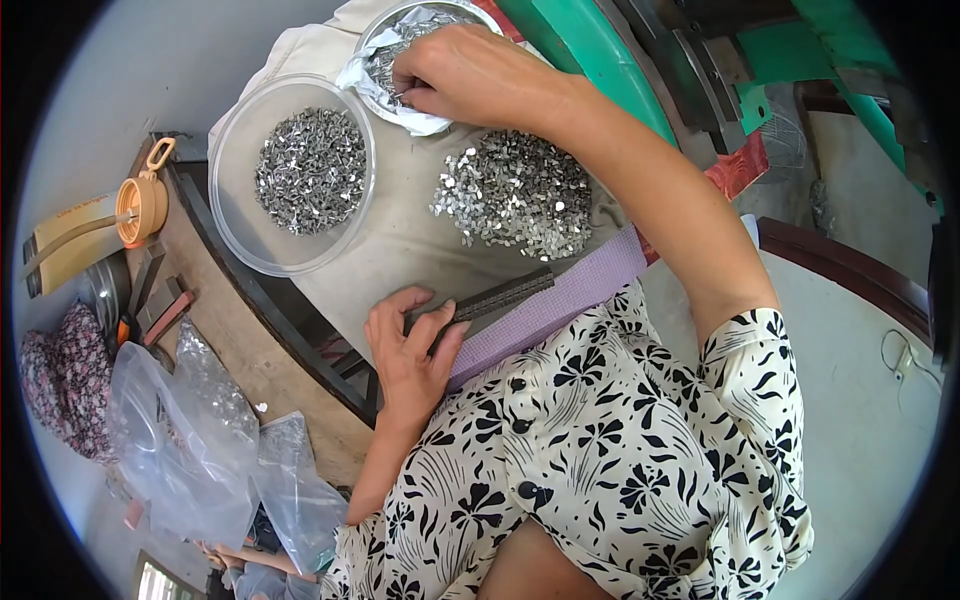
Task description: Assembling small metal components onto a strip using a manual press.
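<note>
My left hand (408,345) is closed around one end of a dark, narrow metal bar (505,293) that appears grooved along its length. The bar lies slanted in front of my body, beside a strip of lilac cloth (590,278). At the far side, my right hand (455,75) reaches into a round bowl (488,18) lined with white plastic (428,124). Small silvery metal pieces (385,65) fill that bowl. The right fingers are curled together among them, and what they pinch is too small to make out.
A clear round tub (217,190) of small metal parts (312,170) stands left. Flat shiny metal pieces (520,195) are heaped on beige cloth (400,210). Green machinery (600,60) borders the right. A wooden bench (235,330) holds plastic bags (180,440) and an orange-lidded bottle (142,210).
</note>
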